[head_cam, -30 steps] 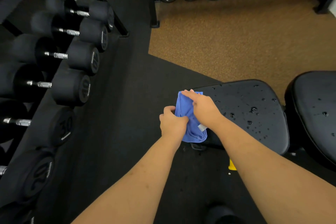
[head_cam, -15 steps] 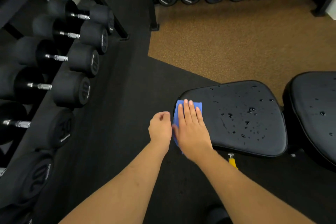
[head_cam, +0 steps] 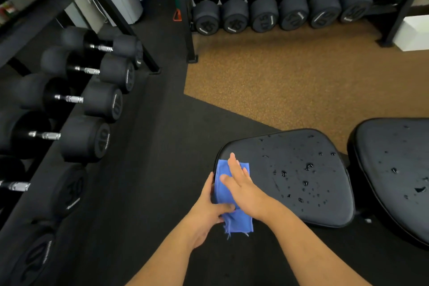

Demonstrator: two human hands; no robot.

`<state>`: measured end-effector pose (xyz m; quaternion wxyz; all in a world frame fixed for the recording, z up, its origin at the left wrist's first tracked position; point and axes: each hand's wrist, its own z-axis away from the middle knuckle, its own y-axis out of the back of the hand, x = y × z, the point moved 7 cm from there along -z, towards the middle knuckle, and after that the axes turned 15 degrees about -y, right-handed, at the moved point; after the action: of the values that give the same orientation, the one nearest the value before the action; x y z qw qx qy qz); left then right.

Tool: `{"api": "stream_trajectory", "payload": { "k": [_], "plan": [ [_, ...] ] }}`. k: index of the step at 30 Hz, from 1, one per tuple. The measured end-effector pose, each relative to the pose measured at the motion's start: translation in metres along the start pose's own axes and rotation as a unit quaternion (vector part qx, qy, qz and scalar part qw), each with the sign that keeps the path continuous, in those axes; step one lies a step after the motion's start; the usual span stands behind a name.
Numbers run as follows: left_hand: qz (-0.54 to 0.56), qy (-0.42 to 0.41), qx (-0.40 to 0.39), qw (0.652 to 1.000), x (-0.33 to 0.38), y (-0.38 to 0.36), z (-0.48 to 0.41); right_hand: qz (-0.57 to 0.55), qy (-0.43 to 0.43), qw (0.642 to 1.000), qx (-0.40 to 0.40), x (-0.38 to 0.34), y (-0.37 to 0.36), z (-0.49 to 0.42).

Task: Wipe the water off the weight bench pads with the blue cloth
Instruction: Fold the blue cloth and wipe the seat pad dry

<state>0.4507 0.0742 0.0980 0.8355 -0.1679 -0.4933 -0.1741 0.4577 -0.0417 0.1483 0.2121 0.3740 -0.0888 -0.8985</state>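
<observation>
R hand (head_cam: 247, 189) flat on blue cloth (head_cam: 240, 222) on wet pad (head_cam: 308, 202), L hand (head_cam: 205, 212) pinching it.

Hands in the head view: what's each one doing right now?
Left hand: grips the blue cloth at its left edge, thumb across it.
Right hand: open, fingers straight, pressing the blue cloth flat on the seat pad.
</observation>
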Motion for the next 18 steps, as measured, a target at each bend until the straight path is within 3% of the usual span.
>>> {"api": "stream_trajectory", "payload": {
  "k": [2, 4, 5, 7, 9, 11, 13, 18],
  "plan": [
    [-0.150, 0.068, -0.067, 0.984, -0.005, 0.007, -0.002, 0.055, 0.019, 0.997, 0.050, -0.006, -0.006, -0.005],
    [-0.316, 0.131, -0.102, 0.934, -0.004, 0.020, -0.003, 0.148, 0.041, 0.982, 0.113, -0.012, -0.014, -0.012],
    [-0.388, 0.127, -0.085, 0.909, -0.001, 0.030, -0.009, 0.186, 0.046, 0.972, 0.136, -0.014, -0.016, -0.018],
    [-0.456, 0.074, 0.037, 0.886, 0.014, 0.052, -0.022, 0.236, 0.043, 0.955, 0.172, -0.018, -0.011, -0.034],
    [-0.356, 0.017, 0.198, 0.913, 0.024, 0.065, -0.031, 0.278, 0.045, 0.934, 0.222, -0.024, 0.000, -0.050],
    [-0.202, -0.011, 0.276, 0.940, 0.029, 0.057, -0.039, 0.334, 0.037, 0.904, 0.264, -0.029, 0.006, -0.059],
    [-0.140, -0.018, 0.302, 0.943, 0.036, 0.045, -0.046, 0.376, 0.043, 0.880, 0.289, -0.025, 0.002, -0.055],
    [-0.185, -0.076, 0.297, 0.934, 0.067, 0.025, -0.058, 0.381, 0.119, 0.867, 0.299, 0.023, -0.008, -0.013]
  ]
}}
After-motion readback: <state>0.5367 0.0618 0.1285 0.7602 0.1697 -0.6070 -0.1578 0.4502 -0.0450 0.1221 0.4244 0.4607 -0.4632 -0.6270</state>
